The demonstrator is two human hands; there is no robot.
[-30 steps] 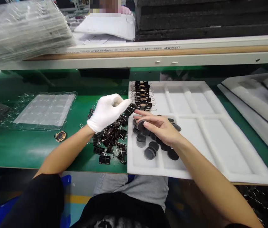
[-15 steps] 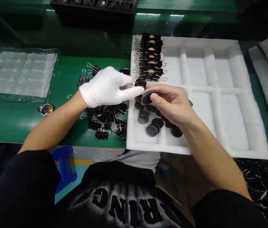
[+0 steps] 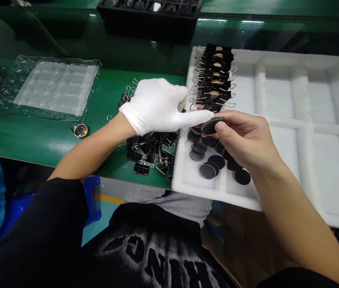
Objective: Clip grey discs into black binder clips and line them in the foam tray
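Observation:
My left hand (image 3: 163, 107), in a white glove, reaches over the left edge of the white foam tray (image 3: 311, 160). Its thumb stretches out to the edge of a round black disc (image 3: 210, 126), and a gap shows between thumb and forefinger. The other fingertips are hidden. My bare right hand (image 3: 245, 138) pinches that disc between thumb and fingers, tilted, above the tray. Below lie several loose round discs (image 3: 207, 171), some with a clear, glassy face. Just beyond my hands stands a row of black binder clips (image 3: 214, 84) with tan round pieces between them.
A heap of loose binder clips (image 3: 154, 150) lies on the green table (image 3: 31, 140) left of the tray. Farther left are a clear plastic blister tray (image 3: 57, 88) and a small round gold-rimmed part (image 3: 80, 130). A black compartment box (image 3: 149, 20) stands at the back.
The view has turned left, so everything sits farther right. My left thumb has come out to the disc's edge, and the binder clip at its fingertips no longer shows. My right hand keeps the disc.

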